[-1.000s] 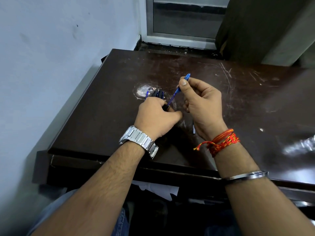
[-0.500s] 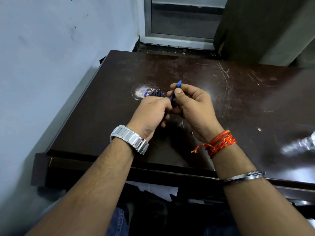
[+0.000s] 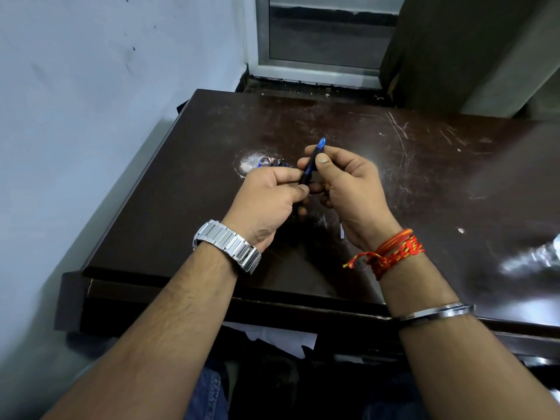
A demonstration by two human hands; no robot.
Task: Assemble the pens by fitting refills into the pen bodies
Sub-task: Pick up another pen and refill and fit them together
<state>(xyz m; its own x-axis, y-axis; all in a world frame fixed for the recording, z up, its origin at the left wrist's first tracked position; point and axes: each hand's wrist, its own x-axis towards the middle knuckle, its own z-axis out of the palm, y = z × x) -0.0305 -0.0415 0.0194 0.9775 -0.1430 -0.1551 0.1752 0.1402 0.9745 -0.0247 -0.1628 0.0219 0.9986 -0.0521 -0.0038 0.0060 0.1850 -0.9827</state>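
Presently, a blue pen [image 3: 312,164] is held tilted above the dark brown table [image 3: 424,183], its blue tip raised away from the person. It is pinched between thumb and forefinger of the right hand [image 3: 348,189]; its lower end is gripped by the closed left hand [image 3: 269,201]. More blue pen parts [image 3: 274,164] are noted on the table just beyond the left hand, details indistinct. A steel watch [image 3: 227,250] is worn on the left wrist.
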